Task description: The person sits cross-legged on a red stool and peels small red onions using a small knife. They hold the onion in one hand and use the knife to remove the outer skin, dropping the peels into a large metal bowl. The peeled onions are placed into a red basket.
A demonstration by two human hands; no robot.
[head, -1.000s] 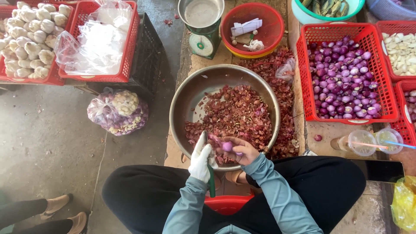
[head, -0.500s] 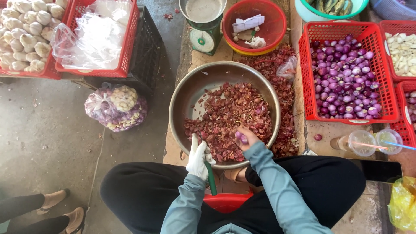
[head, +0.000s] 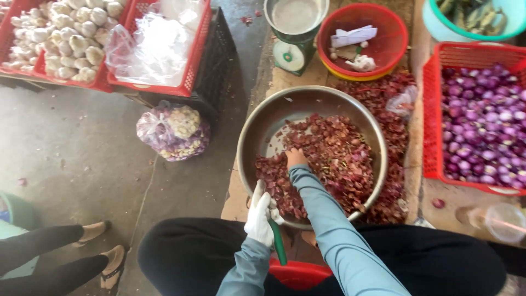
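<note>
My left hand (head: 259, 212), in a white glove, is shut on a small knife with a green handle (head: 278, 242) at the near rim of a wide steel bowl (head: 264, 133). The bowl holds a heap of red-brown shallot skins (head: 334, 156). My right hand (head: 296, 158) reaches into the skins at the left middle of the bowl, fingers down among them. Whether it grips anything is hidden. A red basket (head: 432, 109) of peeled purple shallots (head: 485, 129) stands to the right.
More skins (head: 397, 137) lie spilled right of the bowl. Behind stand a weighing scale (head: 293, 33) and a red basin (head: 383, 52). At left are a bag of bulbs (head: 172, 134), garlic crates (head: 60, 38), and another person's feet (head: 104, 257). A plastic cup (head: 493, 222) stands near right.
My right hand, which held a peeled shallot over the near rim, has reached forward and left into the skins. The view has shifted left. My left hand keeps the knife.
</note>
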